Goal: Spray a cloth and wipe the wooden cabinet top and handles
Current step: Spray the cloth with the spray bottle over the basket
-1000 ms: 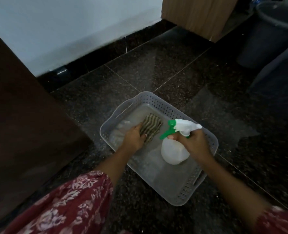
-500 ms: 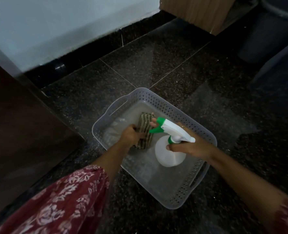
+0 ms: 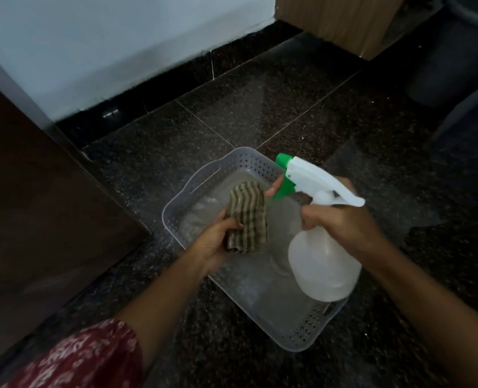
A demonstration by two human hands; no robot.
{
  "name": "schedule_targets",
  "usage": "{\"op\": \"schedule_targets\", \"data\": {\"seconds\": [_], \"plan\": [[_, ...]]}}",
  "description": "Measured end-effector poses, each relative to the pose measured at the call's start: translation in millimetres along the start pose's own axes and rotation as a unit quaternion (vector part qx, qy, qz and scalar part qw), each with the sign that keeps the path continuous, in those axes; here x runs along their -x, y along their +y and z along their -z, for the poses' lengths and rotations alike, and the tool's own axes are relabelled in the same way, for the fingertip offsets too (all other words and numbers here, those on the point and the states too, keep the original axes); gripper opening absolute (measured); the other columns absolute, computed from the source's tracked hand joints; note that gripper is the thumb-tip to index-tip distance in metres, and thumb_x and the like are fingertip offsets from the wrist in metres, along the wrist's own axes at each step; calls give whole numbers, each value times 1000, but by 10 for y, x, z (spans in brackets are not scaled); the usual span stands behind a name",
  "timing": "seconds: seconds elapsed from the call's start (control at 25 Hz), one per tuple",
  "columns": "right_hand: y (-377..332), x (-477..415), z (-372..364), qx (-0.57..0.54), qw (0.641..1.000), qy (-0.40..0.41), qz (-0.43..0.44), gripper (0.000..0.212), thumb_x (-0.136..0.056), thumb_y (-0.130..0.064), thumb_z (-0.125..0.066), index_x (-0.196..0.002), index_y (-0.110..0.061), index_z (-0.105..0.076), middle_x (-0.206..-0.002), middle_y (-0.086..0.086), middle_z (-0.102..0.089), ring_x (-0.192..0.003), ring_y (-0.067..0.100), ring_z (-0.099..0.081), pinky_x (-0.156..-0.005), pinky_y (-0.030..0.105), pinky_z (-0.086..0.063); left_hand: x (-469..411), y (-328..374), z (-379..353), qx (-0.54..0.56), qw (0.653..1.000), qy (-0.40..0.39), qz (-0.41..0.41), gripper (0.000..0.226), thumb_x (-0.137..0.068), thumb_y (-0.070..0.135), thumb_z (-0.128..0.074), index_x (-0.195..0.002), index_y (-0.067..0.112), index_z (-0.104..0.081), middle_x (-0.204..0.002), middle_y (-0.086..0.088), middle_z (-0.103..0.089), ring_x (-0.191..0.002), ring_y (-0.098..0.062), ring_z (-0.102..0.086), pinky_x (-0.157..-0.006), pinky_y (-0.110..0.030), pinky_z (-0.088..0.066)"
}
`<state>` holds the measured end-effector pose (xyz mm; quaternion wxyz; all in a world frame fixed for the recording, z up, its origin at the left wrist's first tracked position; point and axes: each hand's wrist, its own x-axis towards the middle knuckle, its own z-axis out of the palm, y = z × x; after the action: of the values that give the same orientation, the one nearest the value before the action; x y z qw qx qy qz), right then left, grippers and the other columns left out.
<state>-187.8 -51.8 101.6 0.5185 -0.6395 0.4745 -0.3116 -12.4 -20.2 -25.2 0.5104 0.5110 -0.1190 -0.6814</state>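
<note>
Spray step: left hand pinches striped cloth; right hand grips spray bottle, nozzle toward 10 o'clock. Next, probably: aim at cloth, squeeze trigger.

Basket on floor, right of cabinet; above it, cloth in left hand, spray bottle in right hand, cloth left of bottle.

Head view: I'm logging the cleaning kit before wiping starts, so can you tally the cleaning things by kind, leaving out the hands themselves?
spray bottle: 1, gripped by the right hand
striped cloth: 1, held by the left hand
perforated plastic basket: 1, on the floor
Total: 3
</note>
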Motion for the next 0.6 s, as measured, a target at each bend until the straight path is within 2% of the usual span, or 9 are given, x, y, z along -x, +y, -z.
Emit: {"op": "schedule_targets", "data": {"seconds": [0.04,0.12,0.2,0.28,0.36,0.44,0.52,0.6], "plan": [[-66,-19,15,5,1000,-4,9,21,-47,0,-55,-43,-20,-58,-41,-9,-44,-41,1,-37,-40,11,-32,13,20,-8,2,1000,1,-11,65,-79,-12,-38,-134,23,-42,-106,-4,-65,-90,-20,-64,-63,-31,-55],[-204,-22,23,10,999,-39,32,33,-47,4,-52,-41,-27,-63,-37,-15,-51,-40,-1,-44,-41,10,-34,21,68,-28,13,999,1,-30,72,-79,-14,-39,-137,27,-36,-111,-3,-62,-92,-19,-63,-62,-32,-55],[-247,20,46,-39,994,-87,45,44,-48,9,-47,-46,-29,-70,-44,-18,-62,-43,-6,-54,-44,5,-39,35,123,-61,18,999,-9,-39,73,-80,-13,-39,-138,31,-35,-112,-1,-61,-93,-19,-62,-63,-33,-54],[-205,73,65,-150,978,-142,1,40,-45,4,-45,-62,-17,-75,-65,-2,-75,-45,-1,-58,-43,7,-42,52,154,-95,8,999,-19,-46,74,-80,-13,-38,-138,32,-34,-112,1,-62,-93,-18,-62,-67,-34,-53],[-65,110,33,-228,956,-162,-90,44,-43,2,-45,-74,-10,-75,-76,10,-75,-45,1,-59,-41,10,-43,57,146,-118,12,998,-32,-56,75,-79,-14,-36,-140,30,-34,-117,-2,-61,-95,-17,-62,-73,-35,-52],[75,135,-39,-189,956,-160,-155,36,-48,4,-48,-65,-11,-76,-68,3,-74,-46,1,-60,-42,11,-45,76,136,-141,22,997,-46,-55,73,-80,-12,-35,-141,28,-34,-127,-7,-57,-97,-19,-61,-74,-35,-52],[210,119,-109,-117,968,-103,-195,33,-66,7,-51,-52,-13,-72,-52,-5,-69,-46,1,-61,-44,12,-49,97,148,-163,29,997,-57,-48,68,-82,-8,-36,-141,27,-35,-134,-11,-53,-101,-24,-60,-73,-36,-55],[282,119,-172,-80,971,-58,-216,34,-75,5,-51,-53,-13,-68,-45,-8,-65,-44,0,-60,-45,12,-49,116,159,-205,44,996,-66,-49,57,-89,1,-38,-140,27,-36,-137,-11,-52,-104,-25,-60,-74,-36,-56]]}}
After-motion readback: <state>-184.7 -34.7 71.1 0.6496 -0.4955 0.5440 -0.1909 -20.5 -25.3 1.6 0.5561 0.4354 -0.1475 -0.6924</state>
